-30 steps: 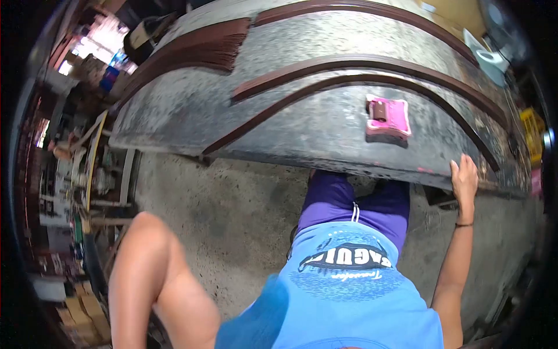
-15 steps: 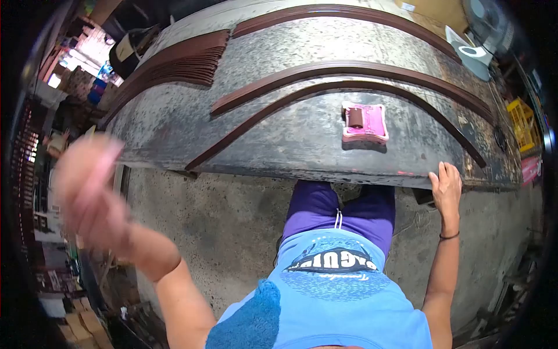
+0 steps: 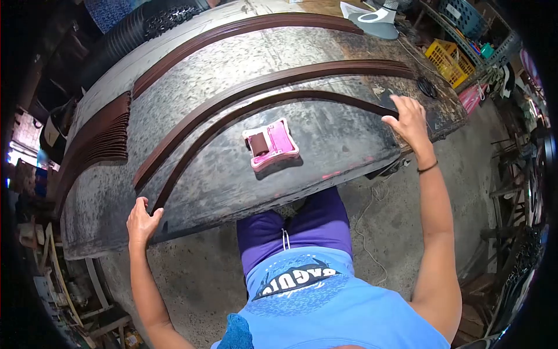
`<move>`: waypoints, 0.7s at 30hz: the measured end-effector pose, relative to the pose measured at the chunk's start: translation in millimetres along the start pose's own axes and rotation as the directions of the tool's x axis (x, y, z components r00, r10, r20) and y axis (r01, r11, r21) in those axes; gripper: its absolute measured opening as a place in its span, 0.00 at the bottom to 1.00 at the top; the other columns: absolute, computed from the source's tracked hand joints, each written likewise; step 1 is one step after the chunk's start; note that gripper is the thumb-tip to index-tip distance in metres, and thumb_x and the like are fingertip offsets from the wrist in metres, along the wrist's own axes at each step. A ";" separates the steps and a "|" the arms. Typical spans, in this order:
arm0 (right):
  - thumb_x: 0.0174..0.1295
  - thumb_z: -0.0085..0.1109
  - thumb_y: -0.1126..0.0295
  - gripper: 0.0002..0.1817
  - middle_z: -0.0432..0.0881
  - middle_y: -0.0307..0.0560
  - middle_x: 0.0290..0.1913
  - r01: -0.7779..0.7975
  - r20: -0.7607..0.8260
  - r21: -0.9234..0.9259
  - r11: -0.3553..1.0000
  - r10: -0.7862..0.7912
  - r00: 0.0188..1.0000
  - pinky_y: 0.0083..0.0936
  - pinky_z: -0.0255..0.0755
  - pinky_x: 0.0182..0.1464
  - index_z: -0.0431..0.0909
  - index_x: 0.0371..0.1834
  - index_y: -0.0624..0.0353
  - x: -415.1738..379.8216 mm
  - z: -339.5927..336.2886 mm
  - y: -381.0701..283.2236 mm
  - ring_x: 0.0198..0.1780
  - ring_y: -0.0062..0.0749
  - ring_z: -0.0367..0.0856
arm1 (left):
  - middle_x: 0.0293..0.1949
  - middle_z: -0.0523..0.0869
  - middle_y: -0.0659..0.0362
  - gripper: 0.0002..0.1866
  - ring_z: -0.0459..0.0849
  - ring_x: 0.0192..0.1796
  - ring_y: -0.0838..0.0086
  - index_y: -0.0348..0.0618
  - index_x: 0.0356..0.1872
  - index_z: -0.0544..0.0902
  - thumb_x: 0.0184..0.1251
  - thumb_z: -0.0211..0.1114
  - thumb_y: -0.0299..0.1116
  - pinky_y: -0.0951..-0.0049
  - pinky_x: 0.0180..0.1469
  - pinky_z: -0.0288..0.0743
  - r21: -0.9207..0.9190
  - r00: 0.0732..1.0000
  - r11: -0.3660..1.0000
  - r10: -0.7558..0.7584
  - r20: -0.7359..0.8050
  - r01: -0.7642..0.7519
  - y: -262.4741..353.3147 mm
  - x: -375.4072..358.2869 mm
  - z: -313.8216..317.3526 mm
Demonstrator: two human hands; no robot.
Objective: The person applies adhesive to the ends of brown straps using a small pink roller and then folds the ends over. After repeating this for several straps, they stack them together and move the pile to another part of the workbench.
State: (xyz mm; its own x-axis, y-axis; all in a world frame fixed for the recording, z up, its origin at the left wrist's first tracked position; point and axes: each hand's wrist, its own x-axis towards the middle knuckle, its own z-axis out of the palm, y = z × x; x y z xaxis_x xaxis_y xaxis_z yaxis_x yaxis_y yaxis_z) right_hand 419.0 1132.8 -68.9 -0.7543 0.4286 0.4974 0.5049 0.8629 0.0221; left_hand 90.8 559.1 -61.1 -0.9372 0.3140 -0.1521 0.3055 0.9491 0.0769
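A single thin dark brown strip (image 3: 238, 111), like a belt strap, lies along the front of the worktable and appears curved in this view. My left hand (image 3: 142, 223) is at its left end, with thumb and fingers apart around the tip. At the strip's right end, my right hand (image 3: 410, 121) has its fingers spread, with the thumb right at the strip. Between the hands sits a pink block with a pale rim (image 3: 281, 136), a small brown piece (image 3: 259, 145) resting on it. Just behind the single strip runs a stack of similar strips (image 3: 261, 85).
Another strip stack (image 3: 250, 27) lies at the back of the dark, worn worktable (image 3: 337, 148). A fanned bundle of strips (image 3: 96, 145) hangs over toward the left. A fan base (image 3: 378, 24) stands at the back, a black coil (image 3: 427, 88) at right, and a yellow crate (image 3: 450, 61) beyond.
My left hand has come from a blurred raised position down to the strip's left end. My right hand has moved from the table's front edge to the strip's right end. The view has turned right.
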 end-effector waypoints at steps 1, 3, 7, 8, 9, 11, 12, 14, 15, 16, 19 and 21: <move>0.51 0.69 0.60 0.28 0.78 0.45 0.48 0.025 0.019 -0.015 1.000 -0.024 1.000 0.44 0.63 0.58 0.74 0.56 0.53 5.3 9.7 -0.1 0.56 0.44 0.73 | 0.49 0.82 0.43 0.27 0.80 0.53 0.49 0.40 0.49 0.73 0.53 0.66 0.47 0.55 0.53 0.73 -0.002 1.000 1.000 0.000 0.010 0.000 2.6 2.9 1.8; 0.49 0.70 0.62 0.46 0.76 0.44 0.54 0.042 0.156 -0.040 0.998 -0.035 0.987 0.52 0.59 0.62 0.58 0.73 0.47 17.8 27.1 -1.1 0.61 0.44 0.69 | 0.48 0.82 0.44 0.26 0.80 0.52 0.49 0.40 0.48 0.73 0.52 0.66 0.47 0.55 0.53 0.73 0.020 0.999 1.000 -0.007 0.040 0.006 7.2 7.7 5.3; 0.49 0.64 0.72 0.49 0.76 0.48 0.52 0.053 0.283 -0.071 0.996 -0.031 0.959 0.58 0.57 0.63 0.50 0.77 0.46 40.8 51.0 -19.5 0.61 0.47 0.70 | 0.42 0.83 0.45 0.21 0.80 0.48 0.48 0.40 0.41 0.73 0.48 0.63 0.41 0.53 0.50 0.72 0.052 0.999 0.997 0.048 0.009 -0.049 1.1 15.4 19.3; 0.49 0.64 0.72 0.49 0.76 0.48 0.52 0.054 0.284 -0.071 0.996 -0.031 0.958 0.58 0.57 0.63 0.50 0.77 0.46 46.4 54.5 -22.2 0.61 0.47 0.70 | 0.41 0.83 0.45 0.20 0.80 0.47 0.49 0.39 0.40 0.73 0.47 0.63 0.39 0.53 0.50 0.72 0.068 0.998 0.995 0.067 0.006 -0.068 1.4 16.6 20.5; 0.49 0.63 0.73 0.50 0.76 0.48 0.53 0.038 0.353 -0.077 0.996 -0.009 0.935 0.59 0.56 0.64 0.49 0.77 0.46 52.3 57.6 -25.6 0.60 0.47 0.70 | 0.41 0.83 0.45 0.20 0.80 0.47 0.49 0.39 0.40 0.73 0.47 0.63 0.39 0.53 0.50 0.72 0.066 0.998 0.995 0.069 0.007 -0.069 1.1 17.0 22.2; 0.50 0.58 0.78 0.48 0.77 0.51 0.52 0.017 0.436 -0.084 0.996 0.022 0.900 0.60 0.59 0.62 0.49 0.78 0.45 61.7 58.6 -33.9 0.59 0.51 0.73 | 0.37 0.82 0.44 0.17 0.80 0.45 0.48 0.38 0.38 0.73 0.47 0.61 0.36 0.52 0.49 0.72 0.101 0.992 0.987 0.124 -0.010 -0.122 -1.0 19.1 25.7; 0.50 0.58 0.78 0.48 0.77 0.51 0.52 0.015 0.435 -0.087 0.996 0.024 0.900 0.60 0.59 0.62 0.49 0.78 0.45 64.3 64.4 -29.8 0.59 0.51 0.73 | 0.37 0.82 0.44 0.17 0.80 0.45 0.48 0.38 0.38 0.73 0.47 0.61 0.36 0.52 0.49 0.72 0.100 0.992 0.987 0.127 -0.010 -0.125 -5.4 24.1 28.7; 0.50 0.54 0.79 0.48 0.81 0.53 0.47 0.025 0.516 -0.094 0.995 0.027 0.856 0.59 0.63 0.58 0.48 0.78 0.42 69.1 85.1 -20.6 0.54 0.53 0.77 | 0.37 0.82 0.43 0.14 0.80 0.46 0.47 0.38 0.36 0.74 0.49 0.59 0.34 0.50 0.49 0.72 0.131 0.990 0.981 0.142 0.011 -0.143 -15.8 33.1 33.0; 0.50 0.51 0.82 0.48 0.82 0.56 0.43 0.044 0.475 -0.076 0.996 -0.003 0.880 0.56 0.67 0.54 0.50 0.78 0.40 70.1 91.8 -15.8 0.50 0.55 0.80 | 0.36 0.83 0.43 0.11 0.80 0.45 0.46 0.38 0.34 0.77 0.49 0.59 0.32 0.49 0.48 0.71 0.141 0.983 0.976 0.175 -0.052 -0.166 -16.5 35.5 31.1; 0.50 0.51 0.82 0.48 0.82 0.56 0.43 0.045 0.474 -0.073 0.996 -0.005 0.881 0.56 0.67 0.54 0.50 0.78 0.40 74.6 86.7 -14.7 0.50 0.55 0.80 | 0.35 0.84 0.43 0.11 0.82 0.43 0.46 0.39 0.34 0.78 0.49 0.59 0.32 0.49 0.47 0.73 0.170 0.971 0.965 0.217 -0.097 -0.199 -23.8 43.9 28.8; 0.50 0.50 0.82 0.46 0.83 0.58 0.45 0.101 0.429 0.028 0.995 -0.103 0.898 0.51 0.71 0.51 0.54 0.76 0.40 92.6 73.6 -4.1 0.46 0.57 0.81 | 0.36 0.85 0.44 0.08 0.82 0.44 0.48 0.41 0.31 0.80 0.49 0.58 0.31 0.49 0.46 0.74 0.230 0.979 0.961 0.179 -0.097 -0.153 -22.8 73.2 -11.9; 0.48 0.52 0.82 0.47 0.82 0.61 0.49 0.132 0.451 0.007 0.991 -0.121 0.884 0.49 0.72 0.50 0.54 0.76 0.40 109.0 48.9 -3.7 0.49 0.57 0.80 | 0.35 0.85 0.44 0.07 0.83 0.42 0.47 0.41 0.29 0.80 0.48 0.59 0.31 0.49 0.44 0.75 0.248 0.967 0.944 0.242 -0.075 -0.217 -21.6 92.2 -46.8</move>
State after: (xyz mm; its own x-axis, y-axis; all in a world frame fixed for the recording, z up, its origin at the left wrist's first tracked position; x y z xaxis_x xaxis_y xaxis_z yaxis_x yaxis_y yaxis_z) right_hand 314.4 1189.5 -57.2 -0.9174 0.3953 0.0465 0.3979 0.9138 0.0821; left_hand -10.1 566.3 -30.7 -0.8454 0.5313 -0.0546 0.5334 0.8345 -0.1384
